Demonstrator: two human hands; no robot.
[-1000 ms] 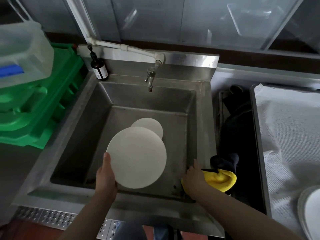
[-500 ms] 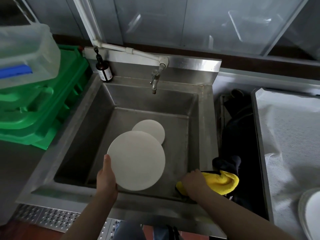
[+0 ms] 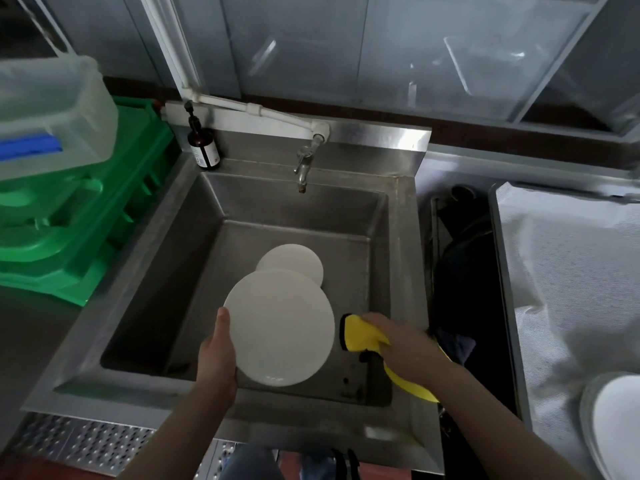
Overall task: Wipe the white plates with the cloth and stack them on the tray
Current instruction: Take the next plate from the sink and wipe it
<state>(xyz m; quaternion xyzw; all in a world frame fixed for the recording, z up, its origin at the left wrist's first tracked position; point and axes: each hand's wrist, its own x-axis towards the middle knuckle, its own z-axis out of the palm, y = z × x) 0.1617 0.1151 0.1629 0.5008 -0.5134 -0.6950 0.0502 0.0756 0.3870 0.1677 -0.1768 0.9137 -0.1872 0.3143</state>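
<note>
My left hand [image 3: 217,355] grips the left rim of a large white plate [image 3: 280,327], held above the steel sink [image 3: 145,258]. Behind it a second white plate [image 3: 292,259] lies on the sink floor, partly hidden. My right hand [image 3: 401,344] holds a yellow cloth [image 3: 362,336] just right of the held plate, over the sink's right side. At the far right a stack of white plates [image 3: 616,420] rests on the tray [image 3: 498,237], which is lined with a white sheet.
A tap [image 3: 303,168] juts over the sink's back wall, with a brown pump bottle [image 3: 202,147] at its left. Green crates [image 3: 69,230] and a clear plastic bin [image 3: 48,112] stand left of the sink. A dark gap [image 3: 460,278] lies between sink and tray.
My right hand has lifted the yellow cloth off the sink's right rim and brought it left, close to the plate. The plate in my left hand has stayed nearly still.
</note>
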